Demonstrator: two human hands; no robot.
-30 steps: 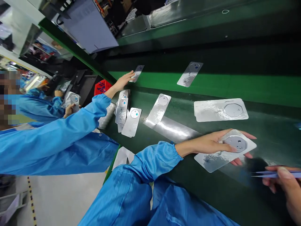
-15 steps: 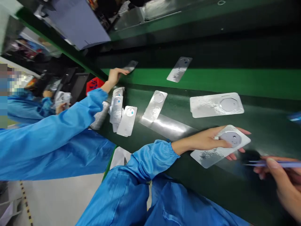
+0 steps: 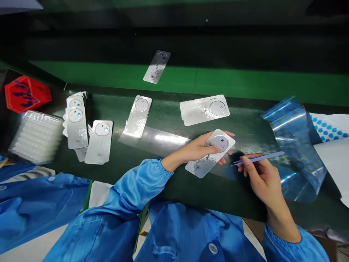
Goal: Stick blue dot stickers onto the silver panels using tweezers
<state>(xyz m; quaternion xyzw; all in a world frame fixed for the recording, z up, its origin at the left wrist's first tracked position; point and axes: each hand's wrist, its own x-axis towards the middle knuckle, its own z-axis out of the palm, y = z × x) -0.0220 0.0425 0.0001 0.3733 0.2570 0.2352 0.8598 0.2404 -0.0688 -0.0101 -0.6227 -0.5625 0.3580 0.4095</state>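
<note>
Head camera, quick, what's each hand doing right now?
Left hand: closed, holding a silver film card.
Right hand: closed, pinching blue tweezers.

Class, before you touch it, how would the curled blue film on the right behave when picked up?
The blue film is probably floppy, since it curls and bows rather than lying flat. Its glossy surface suggests it may be slippery.
</note>
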